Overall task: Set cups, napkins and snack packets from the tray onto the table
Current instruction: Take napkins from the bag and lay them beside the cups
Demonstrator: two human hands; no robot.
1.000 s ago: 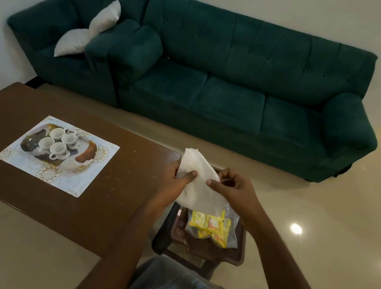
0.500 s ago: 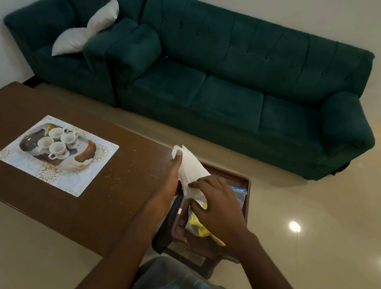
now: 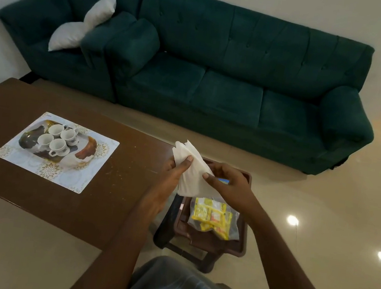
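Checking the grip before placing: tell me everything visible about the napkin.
The napkin is white, thin and creased, paper by its look, ragged at the top. It is held up, tilted, over the tray, at its far left corner, beside the table. The left hand pinches its left side, the right hand its right edge.

Both my arms reach forward from the bottom of the view, forearms bare, and converge so that the hands meet close together. My left hand (image 3: 173,175) is raised with its thumb pointing up, pinching one side of the napkin (image 3: 191,181) against the fingers behind it. My right hand (image 3: 230,186) comes in from the right, back of the hand up and wrist slightly bent, its thumb and curled fingers pinching the napkin's other edge. The two thumbs sit near each other, not touching.
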